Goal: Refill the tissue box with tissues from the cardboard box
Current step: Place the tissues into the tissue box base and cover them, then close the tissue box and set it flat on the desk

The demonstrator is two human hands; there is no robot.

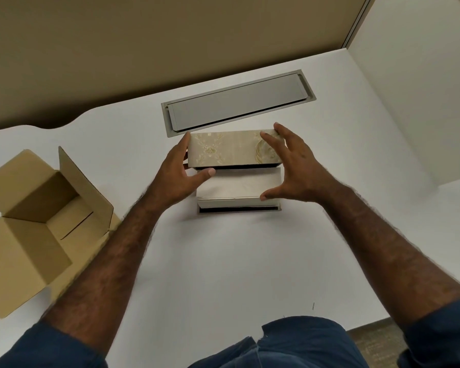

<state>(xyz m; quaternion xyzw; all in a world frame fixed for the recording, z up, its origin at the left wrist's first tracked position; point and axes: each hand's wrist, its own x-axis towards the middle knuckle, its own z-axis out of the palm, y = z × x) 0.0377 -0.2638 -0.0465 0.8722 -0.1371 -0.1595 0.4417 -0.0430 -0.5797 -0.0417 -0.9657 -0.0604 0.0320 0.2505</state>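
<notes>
A beige patterned tissue box cover is lifted and tilted over its flat base on the white table. A stack of white tissues rests on that base. My left hand grips the cover's left end, thumb under its front edge. My right hand holds the cover's right end with its fingers, thumb down beside the tissue stack. The open brown cardboard box lies at the left, and its visible inside shows no tissues.
A grey metal cable hatch is set into the white table just behind the tissue box. A tan partition runs along the back and a white wall stands at the right. The table's front edge is near my body.
</notes>
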